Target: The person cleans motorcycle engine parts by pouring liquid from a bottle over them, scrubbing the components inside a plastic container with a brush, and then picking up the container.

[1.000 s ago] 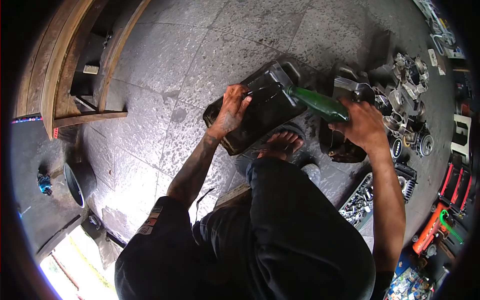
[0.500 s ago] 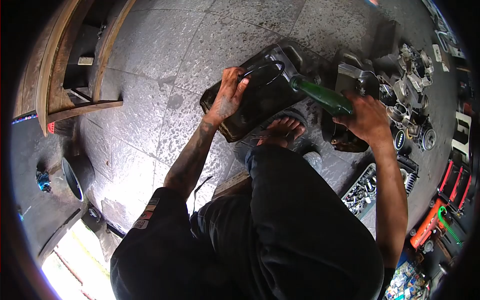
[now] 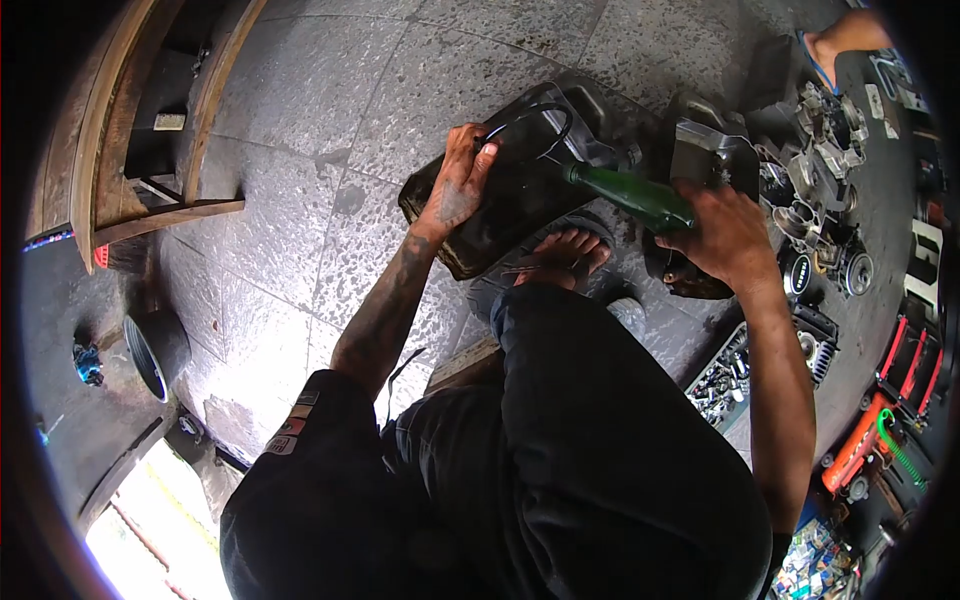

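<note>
A green bottle [image 3: 635, 198] lies nearly level in my right hand [image 3: 725, 230], its neck pointing left over a dark, grimy tray [image 3: 510, 200]. A thin stream shows at the bottle's mouth. My left hand [image 3: 462, 178] is at the tray's upper left side, fingers closed on a thin black ring-shaped part [image 3: 568, 118] that arcs over the tray. My sandalled foot [image 3: 565, 255] rests just below the tray.
Right of the tray stands a second dark container [image 3: 700, 160]. Metal engine parts [image 3: 830, 140] and a tray of small parts [image 3: 722, 385] lie farther right. Another person's foot [image 3: 825, 50] is at the upper right. A wooden frame [image 3: 170, 222] and a bucket [image 3: 158, 355] are at left.
The black ring has come up into view over the tray in my left hand. The bottle has shifted slightly left and lies flatter. Another person's foot has entered at the upper right.
</note>
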`<control>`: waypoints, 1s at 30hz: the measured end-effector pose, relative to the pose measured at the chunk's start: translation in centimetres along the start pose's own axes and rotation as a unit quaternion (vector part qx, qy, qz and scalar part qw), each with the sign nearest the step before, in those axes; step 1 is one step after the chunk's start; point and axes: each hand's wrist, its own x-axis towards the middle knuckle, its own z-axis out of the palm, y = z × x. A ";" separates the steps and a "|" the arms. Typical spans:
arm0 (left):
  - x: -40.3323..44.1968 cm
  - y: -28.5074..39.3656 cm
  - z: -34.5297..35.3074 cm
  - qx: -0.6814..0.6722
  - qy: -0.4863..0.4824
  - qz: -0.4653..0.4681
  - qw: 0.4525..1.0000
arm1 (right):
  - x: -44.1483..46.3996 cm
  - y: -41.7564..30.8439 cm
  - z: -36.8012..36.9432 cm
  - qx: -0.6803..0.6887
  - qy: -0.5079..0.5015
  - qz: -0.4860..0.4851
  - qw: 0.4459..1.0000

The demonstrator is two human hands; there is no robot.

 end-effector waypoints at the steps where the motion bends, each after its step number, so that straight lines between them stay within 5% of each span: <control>1: 0.0 -0.1 0.0 0.002 -0.001 -0.001 1.000 | 0.1 -0.1 0.0 -0.001 -0.008 -0.001 1.000; 10: -0.2 -2.5 1.9 -0.214 0.032 -0.121 0.969 | 0.0 -1.9 -0.9 -0.013 -0.038 -0.015 0.999; 18: -0.3 -2.1 3.3 -0.607 0.021 -0.179 0.774 | -0.5 -2.3 -1.0 0.039 0.007 -0.047 0.998; 30: -0.3 -0.8 4.7 -0.759 0.016 -0.252 0.600 | -0.4 -2.4 -0.6 0.055 0.023 -0.063 0.996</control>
